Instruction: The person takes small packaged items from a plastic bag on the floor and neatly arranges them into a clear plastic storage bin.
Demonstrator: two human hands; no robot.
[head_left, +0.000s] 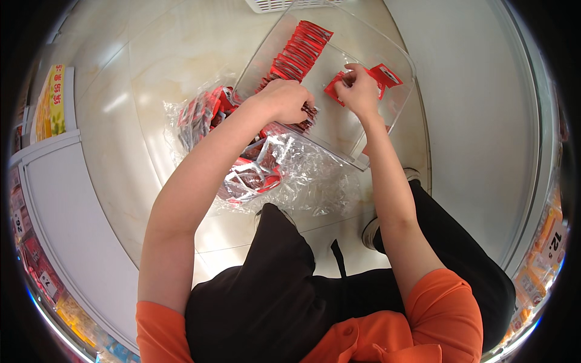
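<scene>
A clear plastic bin (339, 154) stands tilted in view on the floor, with a row of small red snack packets (301, 48) standing on edge along its left side. My left hand (284, 100) curls over the near end of that row, its fingers closed on packets there; the fingertips are partly hidden. On the bin's right side my right hand (358, 91) pinches a red packet (334, 89). Another red packet (386, 75) lies just beside it. Left of and below the bin, a crumpled clear plastic bag (308, 181) holds many more red packets (251, 175).
White shelf units flank the floor, the left shelf base (78, 206) and the right panel (478, 91). Packaged goods line the shelves at both rims. A yellow box (51, 106) stands at left. A white basket (272, 5) shows at the top. My legs are near the bag.
</scene>
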